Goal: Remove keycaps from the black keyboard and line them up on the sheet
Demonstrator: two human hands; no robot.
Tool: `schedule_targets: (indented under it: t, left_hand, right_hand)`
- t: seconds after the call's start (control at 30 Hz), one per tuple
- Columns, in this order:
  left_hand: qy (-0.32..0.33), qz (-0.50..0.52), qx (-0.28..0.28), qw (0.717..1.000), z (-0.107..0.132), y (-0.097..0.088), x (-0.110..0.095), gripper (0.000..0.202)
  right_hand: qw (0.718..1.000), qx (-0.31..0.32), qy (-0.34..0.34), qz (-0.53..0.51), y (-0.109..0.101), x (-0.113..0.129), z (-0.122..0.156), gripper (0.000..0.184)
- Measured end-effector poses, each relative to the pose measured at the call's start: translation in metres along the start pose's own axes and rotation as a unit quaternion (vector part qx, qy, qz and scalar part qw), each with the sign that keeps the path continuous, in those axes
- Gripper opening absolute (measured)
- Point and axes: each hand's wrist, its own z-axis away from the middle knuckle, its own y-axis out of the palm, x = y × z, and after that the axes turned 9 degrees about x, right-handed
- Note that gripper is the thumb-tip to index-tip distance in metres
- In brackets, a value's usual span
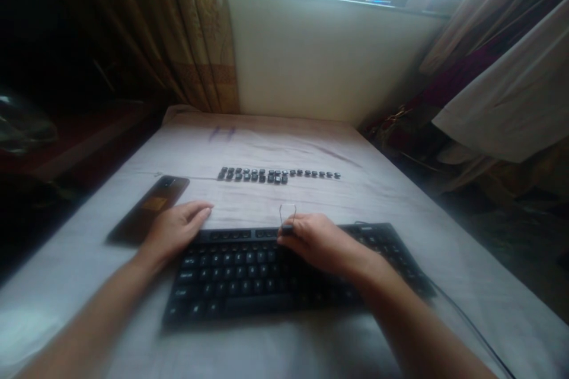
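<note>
A black keyboard (pixel 249 303) lies across the bed-like white surface in front of me, blurred toward its near side. My right hand (pixel 317 240) is over its upper middle, with the fingers closed on a wire keycap puller (pixel 288 229). The puller's two wire prongs point away from me, and nothing shows between them. At the keyboard's upper left corner rests my left hand (pixel 175 226), fingers stretched out and holding nothing. Beyond both hands, small black keycaps (pixel 254 175) lie in two rows, the far row reaching further right.
A brown smartphone (pixel 153 204) lies left of my left hand. The keyboard cable (pixel 471 325) runs off to the lower right. Past the white cloth-covered surface (pixel 284 136) are a wall, a curtain (pixel 200 29) and a window. Hanging cloth (pixel 511 100) is at the right.
</note>
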Motion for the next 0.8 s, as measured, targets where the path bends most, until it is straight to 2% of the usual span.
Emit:
schedule_targets:
  t: [0.13,0.2,0.3,0.43,0.63,0.7,0.8]
  left_hand:
    - [0.098,-0.099,-0.010,0.990,0.009,-0.002,-0.022,0.041]
    - [0.150,-0.098,-0.015,0.984,0.015,0.003,-0.036,0.041]
    - [0.200,-0.077,0.016,0.977,0.022,0.015,-0.049,0.043]
    - [0.213,-0.094,0.062,0.971,0.025,0.025,-0.051,0.047]
    - [0.208,-0.093,0.071,0.971,0.025,0.024,-0.050,0.046]
    - [0.206,-0.086,0.072,0.972,0.025,0.024,-0.051,0.045]
    - [0.201,-0.073,0.067,0.975,0.024,0.024,-0.051,0.043]
  right_hand:
    - [1.000,0.008,0.007,0.017,0.000,0.002,0.001,0.019]
    - [1.000,0.005,0.003,0.019,0.001,0.001,0.001,0.018]
    - [1.000,-0.004,-0.001,0.019,0.002,-0.002,0.000,0.017]
    - [1.000,-0.014,0.006,-0.006,0.002,-0.011,-0.001,0.021]
    - [0.992,-0.023,0.011,-0.119,0.005,-0.022,0.000,0.019]
    - [0.982,-0.023,0.014,-0.188,0.007,-0.025,0.000,0.019]
    - [0.943,-0.013,0.021,-0.332,0.009,-0.030,0.000,0.023]
